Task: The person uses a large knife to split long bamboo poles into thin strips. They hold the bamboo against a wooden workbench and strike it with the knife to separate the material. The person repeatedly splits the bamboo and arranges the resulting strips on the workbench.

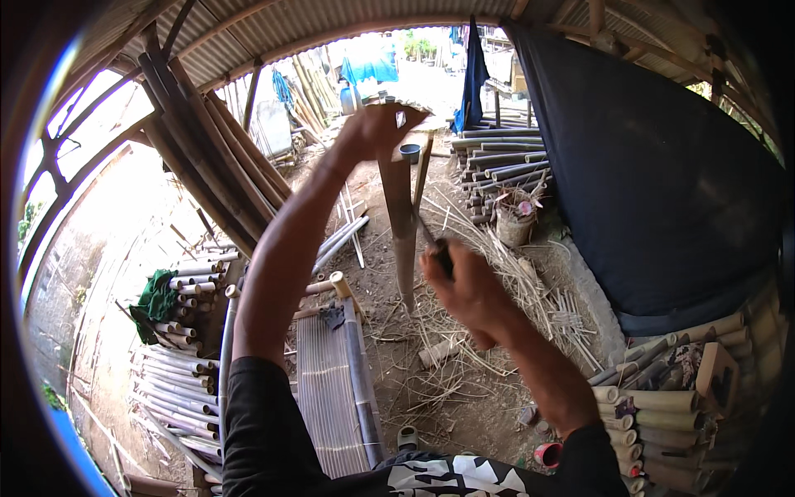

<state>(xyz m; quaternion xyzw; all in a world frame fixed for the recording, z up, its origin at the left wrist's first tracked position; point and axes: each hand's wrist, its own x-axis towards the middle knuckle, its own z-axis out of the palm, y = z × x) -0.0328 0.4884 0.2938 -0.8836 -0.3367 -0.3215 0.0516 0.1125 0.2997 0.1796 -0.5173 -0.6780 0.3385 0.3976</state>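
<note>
A corrugated roof [273, 29] on wooden beams [319, 42] covers an open-sided shed with a floor [464, 414] of bare brown earth, littered with pale strips [555, 308]. A large black sheet [654, 190] walls off the right side, above a low concrete edge [602, 300]. Strong daylight pours in from the left, whitening the pale ground [99, 248] there, and from the far yard, where a bright blue sheet [373, 66] hangs. Long bamboo poles [203, 149] lean at left; a low slatted bench [331, 406] stands nearby, and more poles [501, 157] lie stacked farther back
</note>
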